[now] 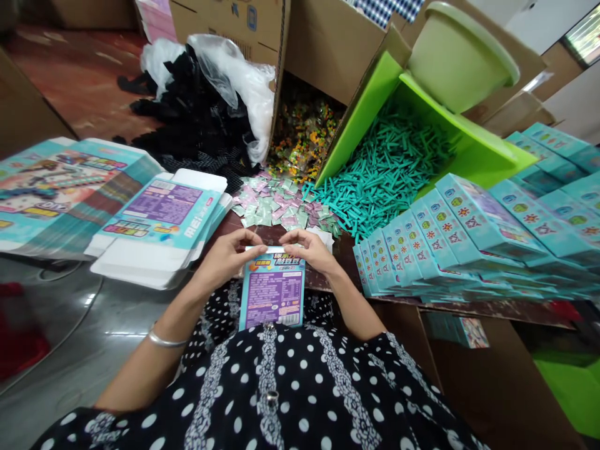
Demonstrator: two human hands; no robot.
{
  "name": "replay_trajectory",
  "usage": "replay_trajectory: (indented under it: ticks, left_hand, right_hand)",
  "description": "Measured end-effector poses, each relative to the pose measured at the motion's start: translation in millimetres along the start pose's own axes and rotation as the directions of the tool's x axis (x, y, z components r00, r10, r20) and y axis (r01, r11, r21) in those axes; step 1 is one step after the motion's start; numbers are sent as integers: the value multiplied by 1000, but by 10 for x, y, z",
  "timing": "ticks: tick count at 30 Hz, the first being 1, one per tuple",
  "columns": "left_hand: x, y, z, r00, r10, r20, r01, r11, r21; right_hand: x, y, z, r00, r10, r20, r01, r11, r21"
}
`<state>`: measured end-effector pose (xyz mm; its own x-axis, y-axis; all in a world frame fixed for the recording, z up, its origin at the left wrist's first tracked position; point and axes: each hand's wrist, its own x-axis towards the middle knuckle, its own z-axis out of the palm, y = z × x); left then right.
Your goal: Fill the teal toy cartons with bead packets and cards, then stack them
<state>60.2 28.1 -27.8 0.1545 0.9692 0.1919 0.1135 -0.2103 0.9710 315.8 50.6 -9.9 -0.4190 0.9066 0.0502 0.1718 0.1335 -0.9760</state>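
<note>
A turquoise and purple printed carton (pixel 274 294) rests upright against my lap, its printed panel facing up at me. My left hand (pixel 237 249) pinches the left end of its top edge between thumb and fingers. At the right end of that same edge, my right hand (pixel 309 249) has its thumb and fingers closed on the flap. The carton's lower end meets my dotted dress, and its far side is hidden. Just beyond my fingertips lies a spread of small pink and green sachets (pixel 281 203).
Flat cartons (pixel 159 212) are stacked at left, beside a taller stack (pixel 60 187). Filled-out boxes (pixel 435 237) stand in rows at right. Teal sticks (pixel 384 169) spill from a green bin (pixel 473 140) under a pale tub (pixel 462 56). Black netting (pixel 197 112) lies behind.
</note>
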Motion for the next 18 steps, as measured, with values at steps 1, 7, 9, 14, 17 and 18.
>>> replay_trajectory:
  ticks: [1,7,9,14,17,18]
  left_hand:
    - [12,8,-9,1000,6,31,-6,1000,12]
    - [7,42,89,996,-9,-83,11,1000,19]
    - [7,71,117,991,-24,-132,24,1000,0]
    - [-105,94,85,1000,12,-13,-12,999,-30]
    - [-283,39,53,998,-6,66,13,995,-97]
    - [-342,16,51,996,-31,84,42,990,-131]
  right_hand:
    - [5,-41,-46,997,13,76,-11,1000,-29]
    - [14,-186,-176,979,47,196,-13,986,-167]
    - [8,-218,-180,982,39,183,-8,986,-168]
    - [-170,-245,-151,981,21,191,24,972,-233]
    - [-367,-205,-86,982,-41,186,96,951,-296]
    - [-432,-193,-57,980,-59,188,118,939,-323]
